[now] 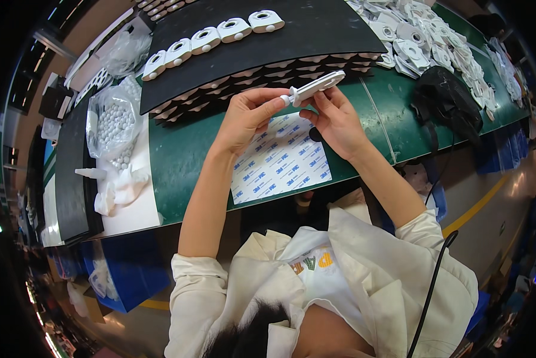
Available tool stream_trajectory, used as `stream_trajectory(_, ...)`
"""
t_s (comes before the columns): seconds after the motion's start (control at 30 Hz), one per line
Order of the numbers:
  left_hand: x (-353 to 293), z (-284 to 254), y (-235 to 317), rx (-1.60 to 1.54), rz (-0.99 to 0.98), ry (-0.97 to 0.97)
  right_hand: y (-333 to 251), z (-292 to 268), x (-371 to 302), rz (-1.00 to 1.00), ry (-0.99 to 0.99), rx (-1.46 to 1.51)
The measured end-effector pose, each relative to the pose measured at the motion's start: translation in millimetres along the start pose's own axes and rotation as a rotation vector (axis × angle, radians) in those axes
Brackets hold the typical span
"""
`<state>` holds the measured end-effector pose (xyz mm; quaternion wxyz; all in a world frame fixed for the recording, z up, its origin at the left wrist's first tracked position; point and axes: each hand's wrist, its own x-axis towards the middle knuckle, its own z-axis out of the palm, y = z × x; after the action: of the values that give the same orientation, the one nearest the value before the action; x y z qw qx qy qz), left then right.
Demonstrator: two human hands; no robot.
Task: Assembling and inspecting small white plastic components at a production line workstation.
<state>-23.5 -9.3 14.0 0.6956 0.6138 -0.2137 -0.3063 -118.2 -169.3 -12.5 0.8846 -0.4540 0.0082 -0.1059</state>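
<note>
Both my hands are raised over the green table, working on one flat white plastic part [317, 88], which is tilted edge-on. My right hand [341, 124] grips its body between thumb and fingers. At its left end, my left hand [250, 117] pinches a small white knob [286, 100] between thumb and forefinger, up against the part. Whether the knob is fixed to it I cannot tell. Below my hands lies a white backing sheet with blue print [283, 164]. A small black disc [315, 134] sits at its right edge, just under my right hand.
Ahead, a stack of black sheets [268, 53] has white parts between layers and several in a row on top. A heap of white parts [423, 42] and a black bag [447, 101] are at right. At left is a plastic bag of white balls [114, 122].
</note>
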Motion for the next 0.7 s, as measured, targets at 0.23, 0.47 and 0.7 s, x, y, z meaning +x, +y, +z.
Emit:
stream_trajectory(0.23, 0.4, 1.8, 1.4, -0.028, 0.023, -0.040, -2.9, 0.0, -1.6, 0.009, -0.010, -0.020)
stream_trajectory(0.47, 5.0, -3.4, -2.0, 0.048, 0.135, -0.203, -3.0, -1.2, -2.0, 0.207, -0.174, 0.060)
stream_trajectory(0.7, -3.0, -5.3, 6.4, 0.165, 0.269, -0.254, -8.6, 2.9, -4.3, 0.171, -0.310, -0.001)
